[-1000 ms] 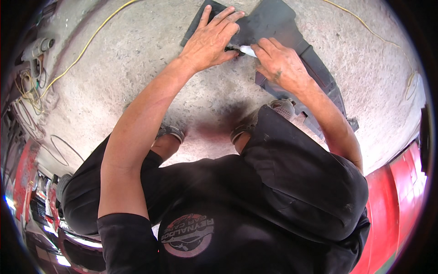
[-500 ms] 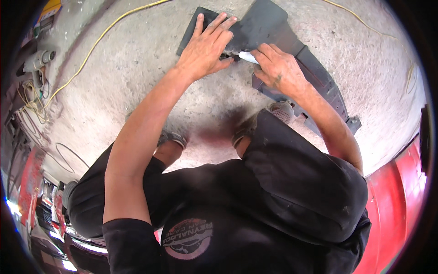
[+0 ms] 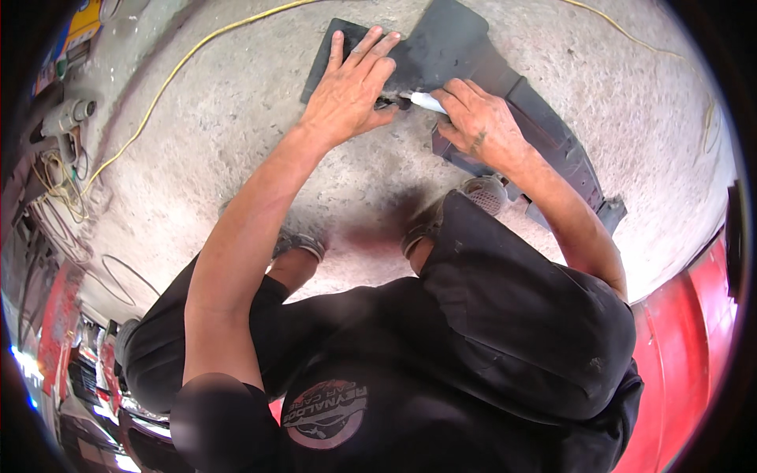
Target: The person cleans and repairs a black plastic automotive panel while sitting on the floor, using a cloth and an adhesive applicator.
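A dark, curved plastic car panel [image 3: 449, 46] lies on the concrete floor in front of me, its long ribbed end bending down to the right. My left hand [image 3: 352, 88] rests flat on the panel's left part, fingers spread. My right hand [image 3: 479, 118] is closed round a tool with a pale, whitish handle [image 3: 426, 102]. The tool's thin tip points left and touches, or nearly touches, a rough, broken-looking edge of the panel beside my left thumb. What kind of tip it is, I cannot make out.
A yellow cable [image 3: 169, 79] runs over the concrete floor [image 3: 236, 118] at the left. A grey heat-gun-like tool [image 3: 69, 116] lies at the far left near tangled cords [image 3: 59, 193]. Red bodywork [image 3: 678, 339] stands at the lower right. My shoe [image 3: 482, 193] is close to the panel.
Both hands keep their places on the panel and the tool. The view has shifted slightly; the tool's tip remains at the rough edge.
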Available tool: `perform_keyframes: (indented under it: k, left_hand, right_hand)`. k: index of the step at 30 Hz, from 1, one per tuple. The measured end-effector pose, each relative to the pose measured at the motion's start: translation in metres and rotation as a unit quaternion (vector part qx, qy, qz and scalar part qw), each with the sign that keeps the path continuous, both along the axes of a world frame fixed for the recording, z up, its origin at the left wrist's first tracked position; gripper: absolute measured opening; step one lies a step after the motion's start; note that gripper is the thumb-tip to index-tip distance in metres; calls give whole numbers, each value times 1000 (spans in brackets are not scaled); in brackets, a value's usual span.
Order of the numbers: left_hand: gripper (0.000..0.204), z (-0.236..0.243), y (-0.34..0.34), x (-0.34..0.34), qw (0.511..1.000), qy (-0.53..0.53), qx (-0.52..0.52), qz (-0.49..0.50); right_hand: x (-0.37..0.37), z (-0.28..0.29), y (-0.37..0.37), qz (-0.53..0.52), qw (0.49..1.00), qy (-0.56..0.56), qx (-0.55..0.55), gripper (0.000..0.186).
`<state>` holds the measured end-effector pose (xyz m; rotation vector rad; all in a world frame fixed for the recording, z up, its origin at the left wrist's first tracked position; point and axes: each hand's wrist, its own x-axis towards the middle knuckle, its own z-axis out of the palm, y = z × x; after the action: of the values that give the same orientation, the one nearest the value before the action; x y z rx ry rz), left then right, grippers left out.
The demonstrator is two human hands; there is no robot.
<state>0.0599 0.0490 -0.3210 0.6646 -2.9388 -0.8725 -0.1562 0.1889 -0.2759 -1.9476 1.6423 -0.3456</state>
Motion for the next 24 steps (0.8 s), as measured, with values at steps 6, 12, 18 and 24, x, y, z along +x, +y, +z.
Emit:
perform_keyframes:
  k: [6, 12, 18, 24]
  left_hand:
    - [63, 3, -4, 2, 1000, -10, 14, -11]
    - [67, 7, -10, 4, 999, 2, 48, -20]
    - [66, 10, -13, 5, 998, -1, 57, -27]
    - [67, 10, -10, 3, 999, -9, 49, -22]
  right_hand:
    - [-1, -3, 2, 0, 1000, -2, 7, 46]
    - [-2, -5, 4, 2, 1000, -1, -3, 44]
    - [-1, -5, 3, 3, 1000, -2, -8, 43]
    - [-1, -4, 3, 4, 1000, 5, -17, 43]
